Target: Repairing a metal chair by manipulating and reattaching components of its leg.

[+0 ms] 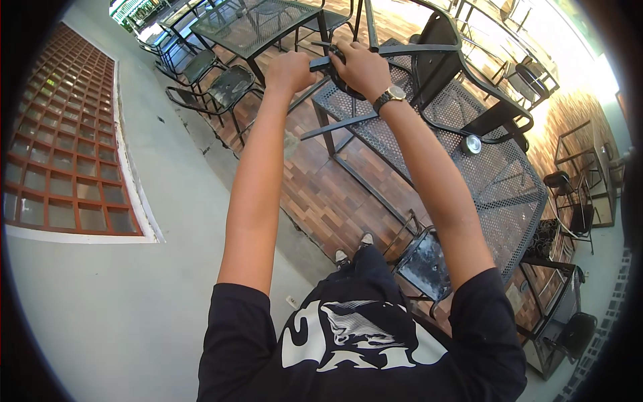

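Observation:
My left hand is closed on a black metal bar, part of the chair frames at the top centre. My right hand is closed on black metal parts beside it, which it partly hides; I cannot tell exactly which piece. Below them is a black perforated metal table. Black chairs lie on that table, with a small round silver tin. A scuffed chair stands at the table's near side, by my right forearm.
Another mesh table and several chairs stand at the back left. More stacked furniture is at the right. A pale wall with a red grid window runs along my left. The floor is wood-patterned tile.

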The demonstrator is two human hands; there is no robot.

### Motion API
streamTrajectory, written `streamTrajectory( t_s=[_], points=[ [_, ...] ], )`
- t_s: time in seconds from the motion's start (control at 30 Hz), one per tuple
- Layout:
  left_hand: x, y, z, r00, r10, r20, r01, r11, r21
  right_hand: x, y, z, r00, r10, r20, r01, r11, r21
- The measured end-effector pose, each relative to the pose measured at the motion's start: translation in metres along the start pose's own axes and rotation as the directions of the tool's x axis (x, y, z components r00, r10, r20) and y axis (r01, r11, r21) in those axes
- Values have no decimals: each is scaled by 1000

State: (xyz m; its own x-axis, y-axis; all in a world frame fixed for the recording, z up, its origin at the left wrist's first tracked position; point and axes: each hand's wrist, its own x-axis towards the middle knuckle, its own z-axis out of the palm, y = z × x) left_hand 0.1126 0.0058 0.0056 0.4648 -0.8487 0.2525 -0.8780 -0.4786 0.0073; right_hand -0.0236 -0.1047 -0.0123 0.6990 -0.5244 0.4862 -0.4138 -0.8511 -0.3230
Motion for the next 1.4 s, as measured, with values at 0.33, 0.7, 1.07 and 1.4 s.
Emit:
streamTrajectory(
  t_s=[0.33,0.7,1.07,1.4],
  points=[
    [9,1,2,983,-153,99,145,986,80,27,10,1,953,-277,-120,251,949,-193],
    [16,-6,0,994,-109,19,106,987,120,39,24,16,877,-441,-189,423,897,-129],
    [14,-6,2,991,-135,0,135,986,98,50,12,22,952,-293,-94,276,947,-163],
    [16,-5,3,985,-171,17,168,978,122,50,2,27,959,-266,-101,241,948,-209]
  ],
)
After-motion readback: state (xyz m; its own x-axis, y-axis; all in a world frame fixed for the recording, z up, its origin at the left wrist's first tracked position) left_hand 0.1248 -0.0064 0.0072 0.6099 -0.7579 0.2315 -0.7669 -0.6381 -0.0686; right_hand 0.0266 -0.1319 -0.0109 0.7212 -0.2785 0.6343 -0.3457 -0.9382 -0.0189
